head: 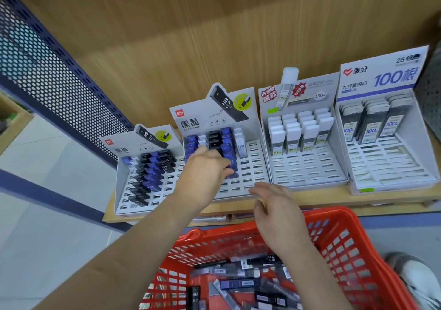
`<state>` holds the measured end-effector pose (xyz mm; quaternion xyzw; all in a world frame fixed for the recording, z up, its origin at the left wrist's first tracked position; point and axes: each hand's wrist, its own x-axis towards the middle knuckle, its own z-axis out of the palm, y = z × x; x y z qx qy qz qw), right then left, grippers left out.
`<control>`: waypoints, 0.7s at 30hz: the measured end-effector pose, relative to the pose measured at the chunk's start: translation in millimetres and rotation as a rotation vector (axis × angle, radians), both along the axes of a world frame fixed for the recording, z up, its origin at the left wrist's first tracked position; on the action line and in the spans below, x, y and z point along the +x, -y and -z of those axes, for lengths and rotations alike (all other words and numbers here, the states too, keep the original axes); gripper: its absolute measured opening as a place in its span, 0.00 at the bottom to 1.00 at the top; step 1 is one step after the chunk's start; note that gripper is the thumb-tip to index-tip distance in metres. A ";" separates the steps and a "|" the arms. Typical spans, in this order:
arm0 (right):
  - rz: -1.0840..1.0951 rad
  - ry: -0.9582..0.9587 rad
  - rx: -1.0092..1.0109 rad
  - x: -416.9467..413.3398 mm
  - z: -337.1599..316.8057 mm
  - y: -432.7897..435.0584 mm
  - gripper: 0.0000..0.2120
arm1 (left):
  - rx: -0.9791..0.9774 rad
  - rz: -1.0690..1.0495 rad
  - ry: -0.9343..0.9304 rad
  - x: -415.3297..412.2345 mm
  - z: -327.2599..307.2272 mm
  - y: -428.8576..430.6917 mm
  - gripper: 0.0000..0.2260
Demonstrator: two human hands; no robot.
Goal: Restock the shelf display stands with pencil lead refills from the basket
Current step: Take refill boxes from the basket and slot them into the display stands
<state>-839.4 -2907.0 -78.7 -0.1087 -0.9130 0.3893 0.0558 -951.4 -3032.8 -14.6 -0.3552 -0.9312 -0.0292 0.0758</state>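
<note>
Several white display stands sit in a row on a wooden shelf (310, 200). My left hand (205, 171) reaches over the second stand (253, 166) and pinches a blue lead refill case (232, 170) at a slot among blue, black and white cases. My right hand (274, 207) hovers with relaxed fingers, holding nothing, between the shelf edge and the red basket (338, 243). The basket holds several loose black and blue refill cases (241, 283).
The leftmost stand (143, 173) holds black and blue cases. Two stands at the right, one (300, 147) with white-capped cases and another (381, 137) with grey packs, have several bare slots. A perforated blue panel (47, 75) stands at left. A shoe (415, 278) shows at bottom right.
</note>
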 end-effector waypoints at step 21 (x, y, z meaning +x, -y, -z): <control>-0.023 -0.022 -0.037 24.3 -6.7 -10.7 0.17 | 0.345 -0.247 0.068 23.9 -14.5 6.0 0.09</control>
